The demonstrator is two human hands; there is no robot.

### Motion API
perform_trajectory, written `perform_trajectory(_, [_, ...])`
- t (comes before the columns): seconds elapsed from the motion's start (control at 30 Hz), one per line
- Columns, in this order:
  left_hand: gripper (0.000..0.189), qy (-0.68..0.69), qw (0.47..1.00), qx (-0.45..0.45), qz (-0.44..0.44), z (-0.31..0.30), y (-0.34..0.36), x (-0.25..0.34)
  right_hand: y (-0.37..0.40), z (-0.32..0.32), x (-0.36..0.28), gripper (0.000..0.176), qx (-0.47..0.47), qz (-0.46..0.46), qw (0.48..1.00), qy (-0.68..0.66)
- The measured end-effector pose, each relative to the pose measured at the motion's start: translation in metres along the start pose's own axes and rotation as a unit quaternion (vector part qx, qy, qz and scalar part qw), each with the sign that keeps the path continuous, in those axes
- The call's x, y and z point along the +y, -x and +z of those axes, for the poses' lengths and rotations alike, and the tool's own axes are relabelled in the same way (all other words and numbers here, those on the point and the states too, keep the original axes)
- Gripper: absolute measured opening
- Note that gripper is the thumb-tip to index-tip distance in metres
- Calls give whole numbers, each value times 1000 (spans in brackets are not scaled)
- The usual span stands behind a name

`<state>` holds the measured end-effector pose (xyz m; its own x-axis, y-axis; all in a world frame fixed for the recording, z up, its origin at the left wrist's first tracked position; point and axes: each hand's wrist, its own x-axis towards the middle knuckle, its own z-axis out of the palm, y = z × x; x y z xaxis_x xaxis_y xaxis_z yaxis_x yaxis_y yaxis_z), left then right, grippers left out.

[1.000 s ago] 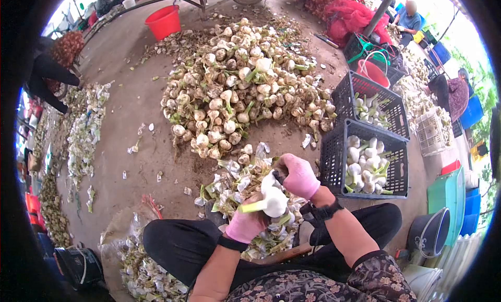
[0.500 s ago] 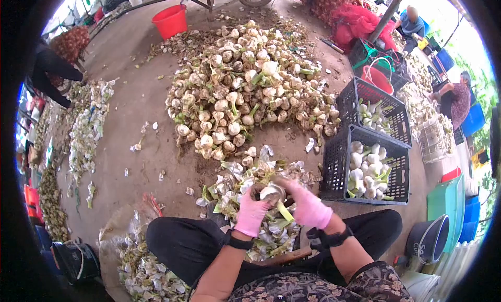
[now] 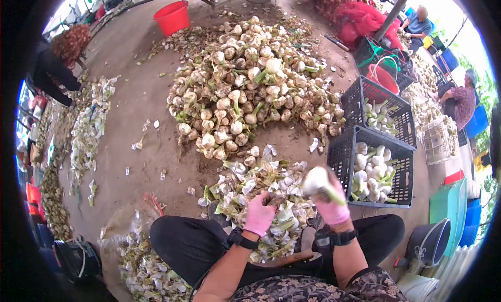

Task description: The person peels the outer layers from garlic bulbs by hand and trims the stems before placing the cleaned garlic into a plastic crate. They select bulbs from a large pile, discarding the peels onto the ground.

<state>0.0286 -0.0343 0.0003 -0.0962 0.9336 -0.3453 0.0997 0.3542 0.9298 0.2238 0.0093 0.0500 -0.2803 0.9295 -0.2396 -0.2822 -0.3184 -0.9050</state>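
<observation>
My right hand, in a pink glove, is closed on a white garlic bulb with a green stem, a little left of the black crate of peeled garlic. The bulb is blurred by motion. Over the heap of loose skins is my left hand, also in a pink glove, with its fingers curled around something brown and dark that I cannot make out. A large pile of garlic bulbs lies on the ground in front of me.
Behind the near crate stands another black crate with garlic stems. A red bucket is beyond the pile. People sit at the right and upper right; another person's dark-clothed legs are at the left.
My hands have moved apart. My right hand has carried the bulb right and up, toward the crate, while my left hand has stayed over the skins.
</observation>
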Motion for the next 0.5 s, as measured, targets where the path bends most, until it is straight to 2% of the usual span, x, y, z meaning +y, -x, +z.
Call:
perform_trajectory(0.03, [28,-23,999,14,27,1,1,2,-2,-26,5,51,94,-49,905,411])
perform_trajectory(0.07, [35,21,999,-24,-27,-2,-4,5,-4,-55,10,49,168,-87,638,746])
perform_trajectory(0.1, [35,22,999,-24,-30,-4,-5,3,-4,-77,9,49,206,-109,250,940])
perform_trajectory(0.17, [41,108,991,-45,-67,-6,-9,-3,-14,-106,-15,54,248,-14,-13,969])
perform_trajectory(0.2, [41,111,990,-43,-71,-5,-8,-5,-20,-107,-14,54,243,-15,-14,970])
perform_trajectory(0.27, [47,-74,997,15,35,-3,-3,-7,-36,-103,-6,53,165,-48,38,984])
perform_trajectory(0.3, [47,-74,997,17,32,-3,-4,-9,-47,-98,2,52,126,-64,66,988])
perform_trajectory(0.37, [61,-31,999,-8,-2,-4,-6,-14,-72,-84,24,50,45,-96,126,986])
perform_trajectory(0.4, [63,-80,996,23,18,-5,-5,-17,-91,-75,39,50,42,-97,129,986])
perform_trajectory(0.47, [62,-64,998,20,-6,-10,-8,-9,-144,-44,84,42,32,-67,487,870])
perform_trajectory(0.5, [61,-46,998,18,-27,-11,-12,-9,-173,-26,107,41,24,-47,642,765])
